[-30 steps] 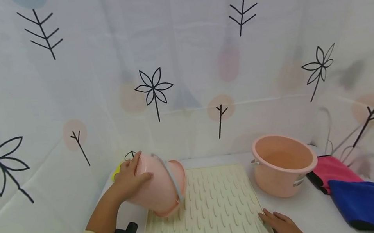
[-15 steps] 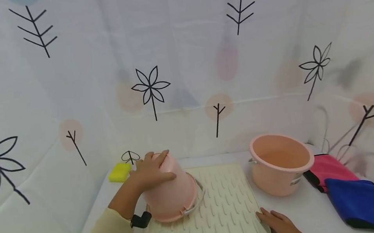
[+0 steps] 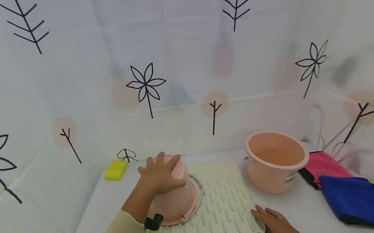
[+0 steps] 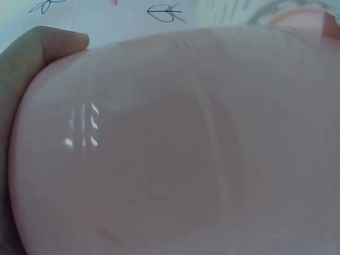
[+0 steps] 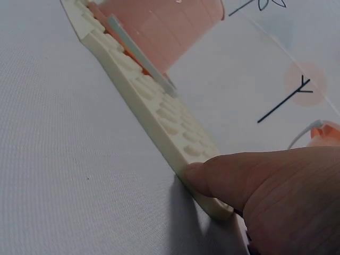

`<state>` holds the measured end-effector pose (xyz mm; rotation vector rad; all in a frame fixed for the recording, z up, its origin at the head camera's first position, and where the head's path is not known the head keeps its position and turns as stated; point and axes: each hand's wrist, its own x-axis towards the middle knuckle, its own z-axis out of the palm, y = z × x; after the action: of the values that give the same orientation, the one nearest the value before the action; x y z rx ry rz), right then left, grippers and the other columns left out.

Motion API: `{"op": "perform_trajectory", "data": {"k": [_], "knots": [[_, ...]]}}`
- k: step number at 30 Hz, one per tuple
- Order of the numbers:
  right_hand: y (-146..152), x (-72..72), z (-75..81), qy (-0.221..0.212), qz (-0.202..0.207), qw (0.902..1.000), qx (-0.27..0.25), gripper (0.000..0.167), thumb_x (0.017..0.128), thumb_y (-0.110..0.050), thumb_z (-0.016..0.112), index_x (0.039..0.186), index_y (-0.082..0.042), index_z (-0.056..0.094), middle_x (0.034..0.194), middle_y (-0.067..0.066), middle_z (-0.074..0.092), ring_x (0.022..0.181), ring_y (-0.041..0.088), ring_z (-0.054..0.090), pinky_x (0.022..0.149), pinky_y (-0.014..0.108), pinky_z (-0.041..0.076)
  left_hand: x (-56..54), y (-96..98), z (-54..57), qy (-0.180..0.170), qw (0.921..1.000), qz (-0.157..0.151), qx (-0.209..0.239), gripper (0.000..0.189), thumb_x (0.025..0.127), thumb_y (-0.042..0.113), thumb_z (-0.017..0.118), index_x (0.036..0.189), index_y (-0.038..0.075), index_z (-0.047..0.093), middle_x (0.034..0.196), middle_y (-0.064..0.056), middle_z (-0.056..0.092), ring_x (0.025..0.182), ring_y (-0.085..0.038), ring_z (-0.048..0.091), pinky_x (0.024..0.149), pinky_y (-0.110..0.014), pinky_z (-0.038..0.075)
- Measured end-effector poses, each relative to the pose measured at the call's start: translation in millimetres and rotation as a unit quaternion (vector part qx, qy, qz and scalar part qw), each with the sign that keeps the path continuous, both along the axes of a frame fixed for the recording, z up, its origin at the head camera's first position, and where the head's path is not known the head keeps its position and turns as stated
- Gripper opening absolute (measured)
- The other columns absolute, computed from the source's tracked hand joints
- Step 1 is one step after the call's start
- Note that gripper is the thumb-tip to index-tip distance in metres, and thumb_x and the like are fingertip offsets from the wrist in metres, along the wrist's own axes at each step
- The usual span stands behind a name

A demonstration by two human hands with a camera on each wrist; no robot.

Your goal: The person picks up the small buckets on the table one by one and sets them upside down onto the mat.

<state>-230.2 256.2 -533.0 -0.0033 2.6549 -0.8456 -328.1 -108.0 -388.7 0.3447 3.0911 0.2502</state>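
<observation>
A pink bucket (image 3: 171,203) stands upside down on the left part of a cream ridged draining board (image 3: 218,191), its grey handle (image 3: 202,193) lying around the rim. My left hand (image 3: 161,175) grips its upturned base, fingers spread over the top and thumb down the near side. In the left wrist view the bucket's glossy wall (image 4: 159,149) fills most of the picture, a finger (image 4: 58,42) bent over its edge. My right hand (image 3: 276,225) holds the board's near right corner, with the thumb (image 5: 212,178) against the front edge in the right wrist view.
A second peach bucket (image 3: 269,178) stands upright right of the board. Beyond it lie a pink cloth (image 3: 330,166) and a blue cloth (image 3: 354,200) with black edging. A yellow sponge (image 3: 115,170) sits at the back left. A patterned curtain (image 3: 181,74) hangs behind the table.
My left hand has tipped the bucket from its side to mouth-down on the board. Its handle has dropped to the rim, and the sponge is uncovered. The right hand stays at the corner.
</observation>
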Motion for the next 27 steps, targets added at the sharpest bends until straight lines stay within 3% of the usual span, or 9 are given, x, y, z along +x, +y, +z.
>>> {"op": "perform_trajectory", "data": {"k": [9, 18, 27], "knots": [[-0.5, -1.1, -0.5, 0.000, -0.005, 1.0000, 0.002, 0.083, 0.082, -0.047, 0.086, 0.152, -0.015, 0.056, 0.166, 0.014, 0.041, 0.152, 0.051, 0.027, 0.113, 0.076, 0.032, 2.6, 3.1, 3.4, -0.015, 0.9993, 0.033, 0.011, 0.089, 0.081, 0.066, 0.062, 0.162, 0.050, 0.030, 0.174, -0.014, 0.018, 0.152, -0.057, 0.020, 0.104, -0.086, 0.026], [-2.9, 0.6, -1.0, -0.006, -0.008, 0.9999, 0.003, 0.083, 0.081, -0.047, 0.086, 0.153, -0.016, 0.056, 0.166, 0.012, 0.041, 0.152, 0.050, 0.027, 0.113, 0.076, 0.033, 3.4, 0.6, -0.2, -0.004, 0.9979, 0.060, 0.026, 0.088, 0.083, 0.065, 0.062, 0.163, 0.045, 0.032, 0.173, -0.018, 0.018, 0.151, -0.060, 0.020, 0.101, -0.088, 0.027], [-1.0, 0.7, 0.2, -0.005, -0.007, 1.0000, -0.001, 0.083, 0.082, -0.047, 0.085, 0.153, -0.015, 0.055, 0.166, 0.015, 0.040, 0.152, 0.051, 0.026, 0.113, 0.075, 0.032, 2.1, 1.9, -0.3, -0.001, 0.9979, 0.060, 0.026, 0.087, 0.084, 0.067, 0.061, 0.163, 0.044, 0.032, 0.173, -0.019, 0.018, 0.151, -0.062, 0.020, 0.103, -0.087, 0.026]]}}
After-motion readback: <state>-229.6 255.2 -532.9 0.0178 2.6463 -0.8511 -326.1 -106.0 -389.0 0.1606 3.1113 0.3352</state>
